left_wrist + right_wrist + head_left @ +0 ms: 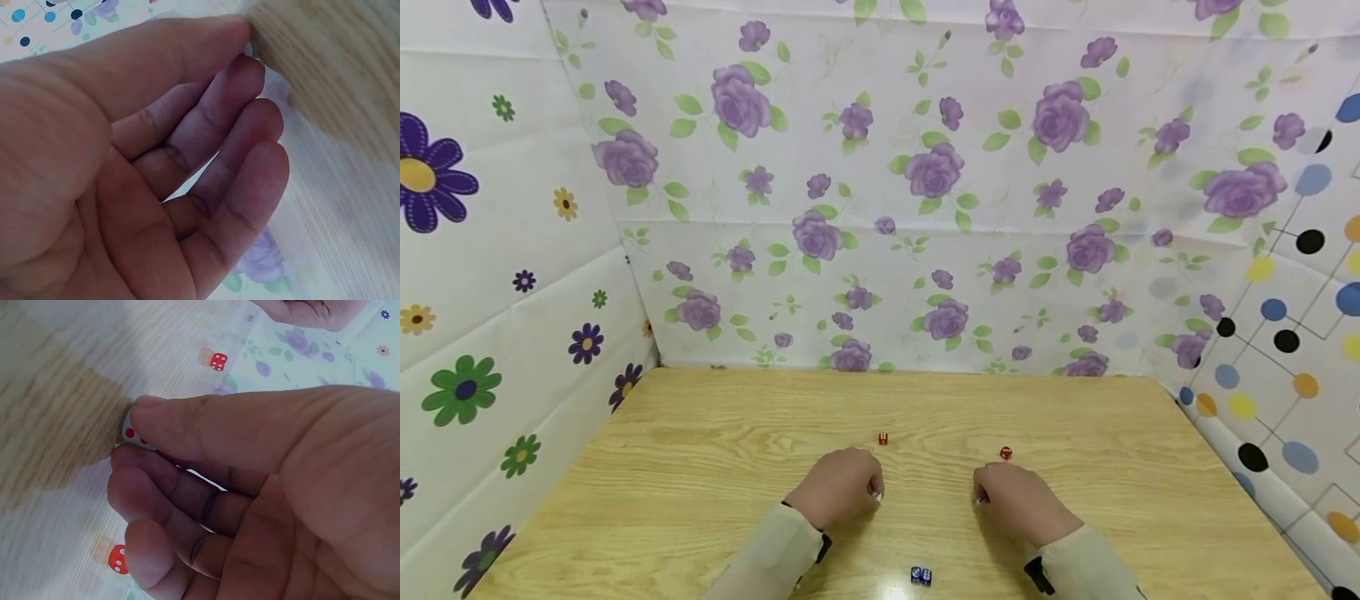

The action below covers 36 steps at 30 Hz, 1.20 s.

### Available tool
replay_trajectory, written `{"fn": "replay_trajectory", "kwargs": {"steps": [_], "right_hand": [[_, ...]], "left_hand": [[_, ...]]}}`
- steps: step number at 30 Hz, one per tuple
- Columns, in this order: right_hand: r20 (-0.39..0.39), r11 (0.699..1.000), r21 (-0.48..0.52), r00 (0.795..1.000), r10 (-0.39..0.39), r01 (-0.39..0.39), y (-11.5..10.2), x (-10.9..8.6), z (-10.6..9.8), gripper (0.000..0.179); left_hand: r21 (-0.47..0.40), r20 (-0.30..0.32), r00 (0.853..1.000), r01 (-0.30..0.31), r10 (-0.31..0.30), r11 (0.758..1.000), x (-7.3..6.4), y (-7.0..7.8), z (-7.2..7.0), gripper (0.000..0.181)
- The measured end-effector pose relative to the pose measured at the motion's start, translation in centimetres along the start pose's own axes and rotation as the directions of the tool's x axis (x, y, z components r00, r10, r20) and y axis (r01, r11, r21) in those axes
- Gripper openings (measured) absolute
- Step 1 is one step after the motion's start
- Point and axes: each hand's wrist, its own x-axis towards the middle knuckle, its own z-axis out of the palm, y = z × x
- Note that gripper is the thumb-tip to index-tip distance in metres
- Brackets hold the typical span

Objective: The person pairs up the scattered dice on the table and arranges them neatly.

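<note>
My left hand [841,485] pinching a small white piece [877,497], mostly hidden, my right hand [1024,502] pinching a white die [129,434] with red pips, red dice [883,438] on the table [737,417] just beyond both, blue dice [916,574] side by side nearer the camera.

Behind the wood-grained surface [925,500] I see a white rose-printed cloth [887,192], its purple blooms and green leaves crossed by faint horizontal creases. On my left hangs a flower-patterned cloth [497,258] with purple, green and yellow flowers; on my right, a dotted cloth [1277,367] carries black, blue, orange and yellow circles, some joined by thin grey lines. I catch glare [892,592] low on the surface.
</note>
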Motion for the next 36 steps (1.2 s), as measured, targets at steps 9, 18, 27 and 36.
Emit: {"fn": "replay_trajectory", "kwargs": {"steps": [9,18,27,36], "right_hand": [[-0.009,1.0,-0.002,1.0,-0.011,0.011,0.09,-0.04,0.18,0.018],[-0.009,1.0,0.007,1.0,-0.01,0.01,0.19,-0.03,0.32,0.018],[0.0,1.0,0.018,1.0,-0.011,0.011,0.54,0.09,0.21,0.016],[-0.069,0.998,-0.044,0.997,-0.036,0.033,0.64,0.44,0.0,0.013]], "left_hand": [[-0.001,0.006,1.0,0.004,-0.004,1.0,0.1,0.14,0.22,0.018],[-0.017,0.025,1.0,0.007,-0.007,1.0,0.18,-0.02,0.28,0.017],[-0.032,0.036,0.999,0.0,0.001,1.0,0.08,-0.07,0.17,0.031],[-0.039,0.065,0.998,-0.014,0.017,0.999,-0.1,-0.07,-0.34,0.029]]}}
